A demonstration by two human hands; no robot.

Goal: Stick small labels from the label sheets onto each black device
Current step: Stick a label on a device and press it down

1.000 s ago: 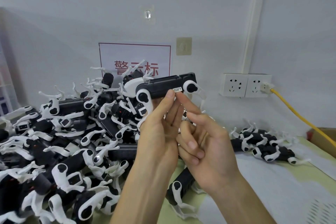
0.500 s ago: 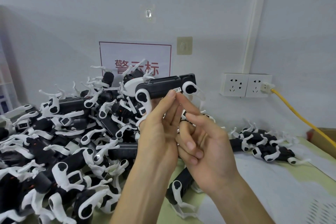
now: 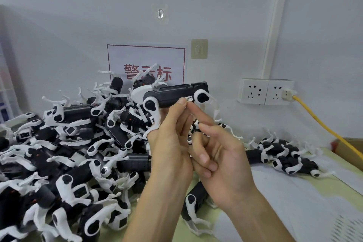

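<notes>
My left hand [image 3: 170, 143] holds a black device [image 3: 172, 95] with white leg parts up in front of the wall, lying level. A small white label [image 3: 188, 98] sits on its lower edge near the right white joint. My right hand [image 3: 220, 161] is beside the left one; its index fingertip touches the device just under the label, next to the left fingertips, with the other fingers curled. A label sheet [image 3: 294, 202] lies flat on the table at the right.
A big heap of black and white devices [image 3: 64, 153] fills the left of the table. A smaller group of devices [image 3: 284, 155] lies at the right by the wall. One device [image 3: 194, 200] rests under my wrists. Wall sockets [image 3: 265, 91] carry a yellow cable [image 3: 322, 129]. A cardboard box [image 3: 349, 146] stands far right.
The device and both hands have stayed almost still. My right index fingertip has slipped slightly down and left off the label, so the label shows more.
</notes>
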